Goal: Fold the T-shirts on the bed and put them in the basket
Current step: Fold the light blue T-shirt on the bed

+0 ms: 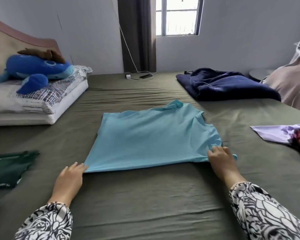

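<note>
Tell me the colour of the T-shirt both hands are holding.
Light blue T-shirt, plain, seen in the head view.

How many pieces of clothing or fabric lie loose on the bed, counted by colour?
Light blue T-shirt: 1
Dark green garment: 1
Lilac garment: 1
Navy blanket: 1
Total: 4
</note>
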